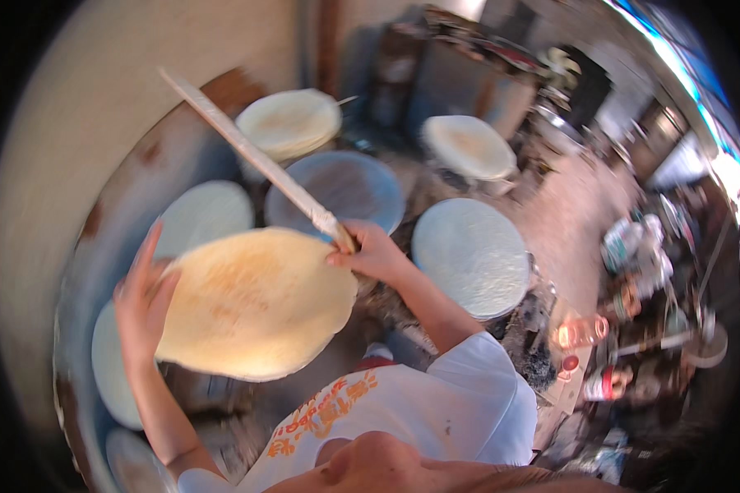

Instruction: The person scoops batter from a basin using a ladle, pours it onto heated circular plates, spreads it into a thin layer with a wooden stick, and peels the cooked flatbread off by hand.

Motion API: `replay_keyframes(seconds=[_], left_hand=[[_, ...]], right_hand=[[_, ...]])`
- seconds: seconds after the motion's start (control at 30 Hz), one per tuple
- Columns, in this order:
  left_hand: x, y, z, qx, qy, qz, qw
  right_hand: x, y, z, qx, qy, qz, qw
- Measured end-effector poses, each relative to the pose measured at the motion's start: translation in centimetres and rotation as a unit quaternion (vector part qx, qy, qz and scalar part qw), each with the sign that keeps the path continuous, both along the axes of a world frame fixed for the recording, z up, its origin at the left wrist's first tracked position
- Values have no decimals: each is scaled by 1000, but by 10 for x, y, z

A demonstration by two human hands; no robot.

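Observation:
My left hand (142, 308) is at the left edge of a large, lightly browned flatbread (251, 304), index finger raised and thumb gripping the edge. My right hand (368, 251) is closed on the handle end of a long pale wooden stick (251, 152), its thumb at the bread's upper right edge. Behind the bread lie a bare dark griddle (337, 189) and a pale round of dough (201, 209). Another round (469, 255) lies to the right, and one more (115, 361) is partly hidden by my left arm. The picture is somewhat blurred.
Stacked flatbreads (288, 119) and another pale round (469, 144) stand at the back. A curved wall (49, 164) borders the left. Along the right are a dirt floor (575, 205), plastic bags (633, 246), a bottle (580, 333) and clutter.

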State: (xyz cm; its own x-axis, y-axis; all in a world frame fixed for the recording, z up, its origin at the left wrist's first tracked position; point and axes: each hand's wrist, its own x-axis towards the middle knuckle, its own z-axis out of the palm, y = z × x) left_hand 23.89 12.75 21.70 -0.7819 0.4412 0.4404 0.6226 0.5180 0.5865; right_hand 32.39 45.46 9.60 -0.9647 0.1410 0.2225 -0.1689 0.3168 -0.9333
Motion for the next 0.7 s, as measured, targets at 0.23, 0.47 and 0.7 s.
replay_keyframes(seconds=[0.23, 0.47, 0.7], left_hand=[[-120, 403, 37, 135, 175, -282, 933], [-133, 676, -152, 149, 277, -385, 868], [-143, 738, -287, -11, 210, -412, 886]], right_hand=[[-4, 347, 109, 74, 61, -318, 943], [49, 572, -16, -32, 95, -481, 871], [37, 619, -173, -28, -21, -607, 794]])
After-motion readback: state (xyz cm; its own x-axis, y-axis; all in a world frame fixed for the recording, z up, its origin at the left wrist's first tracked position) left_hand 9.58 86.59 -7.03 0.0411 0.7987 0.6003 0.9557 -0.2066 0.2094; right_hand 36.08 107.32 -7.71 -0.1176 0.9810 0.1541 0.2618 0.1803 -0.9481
